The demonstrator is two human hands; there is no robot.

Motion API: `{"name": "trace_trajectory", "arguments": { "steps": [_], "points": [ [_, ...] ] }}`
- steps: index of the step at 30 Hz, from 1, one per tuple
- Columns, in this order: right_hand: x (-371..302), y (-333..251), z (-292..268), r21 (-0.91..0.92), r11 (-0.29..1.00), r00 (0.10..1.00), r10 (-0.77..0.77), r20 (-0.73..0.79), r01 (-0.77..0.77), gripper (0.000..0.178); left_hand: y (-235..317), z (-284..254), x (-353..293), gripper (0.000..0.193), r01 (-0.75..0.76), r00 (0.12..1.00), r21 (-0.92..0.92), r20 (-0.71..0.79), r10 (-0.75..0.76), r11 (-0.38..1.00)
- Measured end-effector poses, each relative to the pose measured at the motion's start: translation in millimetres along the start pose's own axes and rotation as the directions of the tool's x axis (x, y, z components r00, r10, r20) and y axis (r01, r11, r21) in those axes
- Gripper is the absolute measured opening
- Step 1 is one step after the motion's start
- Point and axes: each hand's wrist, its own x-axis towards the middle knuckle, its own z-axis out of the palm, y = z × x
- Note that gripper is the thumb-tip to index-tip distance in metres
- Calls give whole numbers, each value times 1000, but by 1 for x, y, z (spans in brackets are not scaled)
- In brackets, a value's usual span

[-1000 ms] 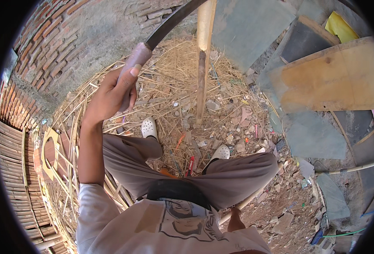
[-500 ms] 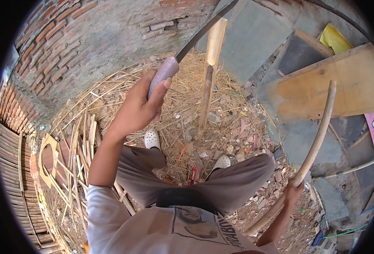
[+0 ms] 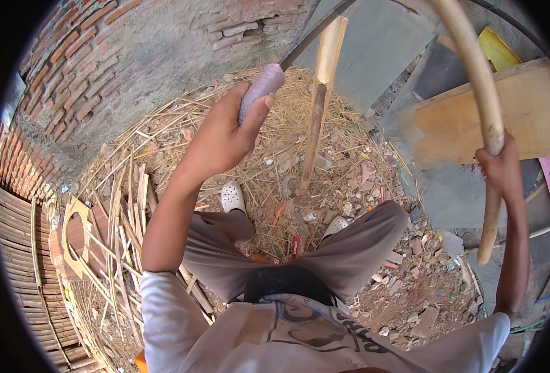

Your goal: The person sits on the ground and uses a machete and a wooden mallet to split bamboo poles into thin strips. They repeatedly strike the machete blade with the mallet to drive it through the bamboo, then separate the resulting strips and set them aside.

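2 hands flank the post (image 3: 319,102), which stands roughly upright. Left of the post, the left hand (image 3: 219,137) is closed around the handle (image 3: 263,86) of the knife (image 3: 276,72); its blade (image 3: 311,37) slants up toward the post's top, contact uncertain. Right of the post, the right hand (image 3: 503,171) is wrapped around the stick (image 3: 472,62). The stick is probably stiff, moderately heavy and smooth, best held near mid-length; the knife should be rigid, safe only at its handle. The post is presumably stiff, prone to splitting lengthwise. Count: 1 post, 1 knife, 1 stick; 2 shoes (image 3: 232,197), 1 either side of the post's foot.
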Motion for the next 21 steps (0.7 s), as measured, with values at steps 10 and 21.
{"name": "trace_trajectory", "arguments": {
  "steps": [10, 21],
  "points": [
    [-50, -13, -114, 41, 998, 930, -22, -367, 40, 18, -20, -16, 25, 43, -24, 995, 4, 96, 24, 1000],
    [-52, 33, 71, 235, 888, 870, 279, 405, -395, 55, -13, -24, 6, 46, -23, 996, 127, 89, 11, 992]
  ]
}}
